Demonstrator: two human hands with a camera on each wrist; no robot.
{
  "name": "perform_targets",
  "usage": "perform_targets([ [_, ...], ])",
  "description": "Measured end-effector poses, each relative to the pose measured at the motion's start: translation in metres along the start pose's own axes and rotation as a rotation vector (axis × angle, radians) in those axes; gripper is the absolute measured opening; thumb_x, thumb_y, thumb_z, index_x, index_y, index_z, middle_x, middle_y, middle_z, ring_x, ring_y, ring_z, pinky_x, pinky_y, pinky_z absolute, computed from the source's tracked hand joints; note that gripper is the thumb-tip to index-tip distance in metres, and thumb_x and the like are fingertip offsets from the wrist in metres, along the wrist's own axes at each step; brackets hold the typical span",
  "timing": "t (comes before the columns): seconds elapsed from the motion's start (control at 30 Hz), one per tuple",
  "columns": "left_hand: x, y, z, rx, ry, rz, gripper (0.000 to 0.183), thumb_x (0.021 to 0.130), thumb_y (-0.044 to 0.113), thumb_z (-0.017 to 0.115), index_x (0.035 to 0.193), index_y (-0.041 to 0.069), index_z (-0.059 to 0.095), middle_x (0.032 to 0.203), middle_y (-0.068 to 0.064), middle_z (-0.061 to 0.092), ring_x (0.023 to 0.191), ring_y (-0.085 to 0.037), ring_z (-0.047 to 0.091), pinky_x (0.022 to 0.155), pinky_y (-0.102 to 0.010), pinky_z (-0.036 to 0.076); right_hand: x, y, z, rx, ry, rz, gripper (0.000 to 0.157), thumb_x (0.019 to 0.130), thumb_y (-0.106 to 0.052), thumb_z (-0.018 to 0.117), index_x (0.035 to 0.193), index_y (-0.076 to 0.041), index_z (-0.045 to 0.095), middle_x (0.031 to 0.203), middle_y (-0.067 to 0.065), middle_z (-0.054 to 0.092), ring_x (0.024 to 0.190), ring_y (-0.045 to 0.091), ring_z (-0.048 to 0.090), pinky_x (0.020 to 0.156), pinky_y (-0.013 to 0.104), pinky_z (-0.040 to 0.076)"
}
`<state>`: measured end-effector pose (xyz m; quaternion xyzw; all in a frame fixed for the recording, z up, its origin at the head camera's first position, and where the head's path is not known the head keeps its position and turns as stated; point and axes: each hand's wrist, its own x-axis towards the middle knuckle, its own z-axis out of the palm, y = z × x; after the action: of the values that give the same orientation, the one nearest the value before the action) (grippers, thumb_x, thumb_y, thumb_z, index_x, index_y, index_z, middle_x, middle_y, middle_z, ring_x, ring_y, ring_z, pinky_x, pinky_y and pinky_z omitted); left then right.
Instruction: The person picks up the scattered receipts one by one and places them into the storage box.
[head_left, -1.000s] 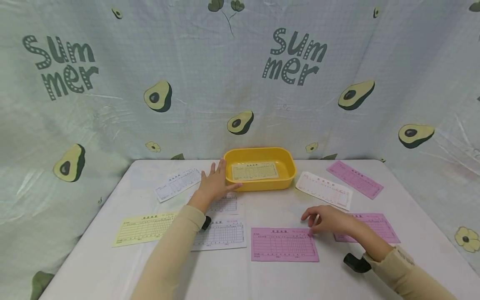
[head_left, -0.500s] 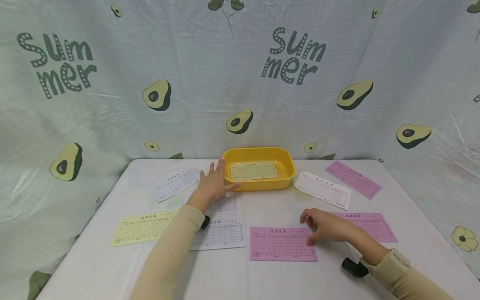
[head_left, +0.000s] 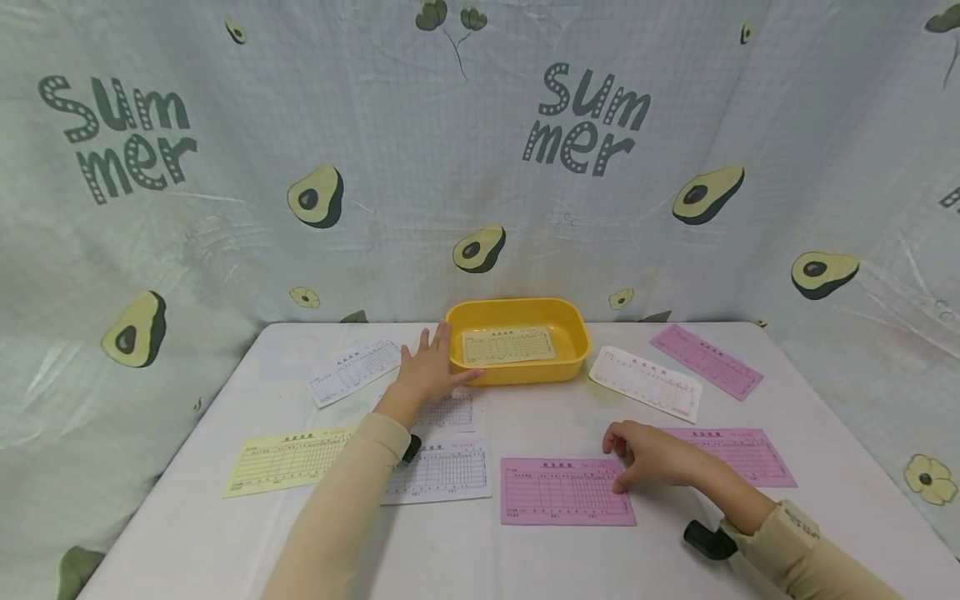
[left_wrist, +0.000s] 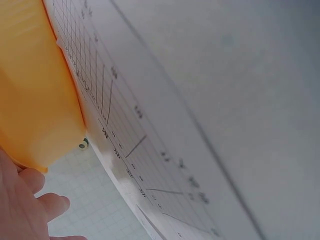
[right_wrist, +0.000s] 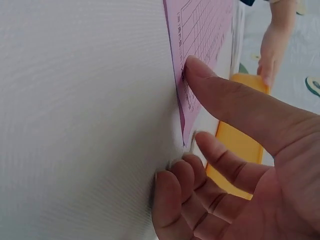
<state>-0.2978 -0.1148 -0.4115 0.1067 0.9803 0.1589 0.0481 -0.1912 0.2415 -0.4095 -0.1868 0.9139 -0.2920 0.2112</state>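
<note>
My left hand spreads its fingers against the left end of a yellow plastic tray; its thumb lies along the front wall. Inside the tray lies a pale yellow printed slip. In the left wrist view some fingers touch the tray's rim. My right hand is over the right end of a pink slip. In the right wrist view its thumb rests on that pink slip close to the edge. The other fingers are loosely curled beside the corner, not pinching the paper.
Around the hands lie another yellow slip, white slips, a white-and-red slip and further pink slips. Part of one white slip is under my left wrist. A patterned curtain hangs behind the table.
My right hand's thumb has come down onto the right edge of the near pink slip, its fingers shifting slightly. The left hand stays at the tray.
</note>
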Motion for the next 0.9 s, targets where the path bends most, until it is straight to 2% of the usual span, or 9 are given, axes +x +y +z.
perform_targets([
  [0.1, 0.0012, -0.0006, 0.0008, -0.005, 0.002, 0.002, 0.117, 0.091, 0.073, 0.057, 0.164, 0.002, 0.0, 0.171, -0.015, 0.006, 0.156, -0.04, 0.005, 0.119, -0.067, 0.005, 0.0, -0.0006, 0.0004, -0.018, 0.019, 0.004, 0.042, 0.073, -0.009, 0.092, 0.1, -0.007, 0.061, 0.091, 0.004, 0.052, 0.082, 0.02, 0.048, 0.068, 0.03, 0.043],
  [0.33, 0.0006, -0.0006, 0.0007, -0.015, 0.003, 0.005, 0.116, 0.092, 0.072, 0.058, 0.164, 0.002, 0.0, 0.171, -0.015, 0.006, 0.155, -0.04, 0.005, 0.119, -0.068, 0.004, -0.0003, 0.0015, 0.001, -0.048, 0.01, -0.013, 0.031, 0.075, -0.012, 0.091, 0.087, -0.011, 0.062, 0.089, 0.002, 0.051, 0.081, 0.018, 0.047, 0.066, 0.03, 0.041],
  [0.57, -0.0003, -0.0001, 0.0005, -0.003, 0.01, 0.003, 0.116, 0.092, 0.072, 0.057, 0.164, 0.001, 0.001, 0.171, -0.015, 0.006, 0.155, -0.04, 0.006, 0.119, -0.068, 0.006, 0.001, 0.0004, 0.0004, -0.013, 0.0, -0.002, 0.039, 0.074, -0.009, 0.091, 0.1, -0.008, 0.061, 0.088, 0.003, 0.053, 0.08, 0.019, 0.049, 0.067, 0.03, 0.043],
  [0.73, -0.0001, -0.0005, 0.0002, -0.006, 0.002, 0.0, 0.117, 0.091, 0.073, 0.057, 0.164, 0.002, 0.0, 0.171, -0.015, 0.006, 0.155, -0.04, 0.005, 0.119, -0.068, 0.005, -0.0001, -0.0001, 0.0008, -0.016, -0.008, -0.016, 0.03, 0.076, -0.008, 0.09, 0.091, -0.01, 0.063, 0.088, 0.003, 0.053, 0.081, 0.019, 0.049, 0.067, 0.029, 0.043],
  [0.9, 0.0002, -0.0012, 0.0006, -0.001, 0.004, 0.001, 0.117, 0.091, 0.074, 0.057, 0.164, 0.002, 0.0, 0.171, -0.015, 0.006, 0.155, -0.04, 0.005, 0.119, -0.068, 0.005, -0.0007, 0.0011, 0.0012, -0.011, -0.022, -0.033, 0.027, 0.078, -0.008, 0.088, 0.089, -0.011, 0.064, 0.089, 0.002, 0.052, 0.081, 0.019, 0.05, 0.066, 0.029, 0.044],
])
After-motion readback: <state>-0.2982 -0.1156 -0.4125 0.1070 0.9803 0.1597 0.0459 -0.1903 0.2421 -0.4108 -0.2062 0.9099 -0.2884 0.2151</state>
